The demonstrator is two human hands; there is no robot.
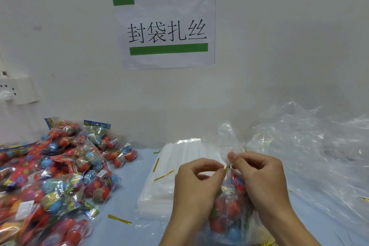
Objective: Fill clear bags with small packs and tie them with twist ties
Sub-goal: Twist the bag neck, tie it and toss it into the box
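Observation:
A clear bag (pixel 229 211) filled with red and blue small packs stands between my hands at the lower middle. Its gathered neck rises above my fingers. A gold twist tie (pixel 227 168) wraps the neck. My left hand (pixel 196 184) pinches the tie from the left. My right hand (pixel 257 176) pinches the neck and tie from the right. A heap of small packs (pixel 58 178) lies on the left of the blue table. Loose gold twist ties (pixel 163 175) lie on a stack of flat clear bags (pixel 159 186).
Crumpled clear plastic sheeting (pixel 311 146) fills the right side. A white wall with a paper sign (pixel 165 28) is close behind. A wall socket (pixel 16 90) sits at the far left. More ties (pixel 119 219) lie on the blue table (pixel 127 231).

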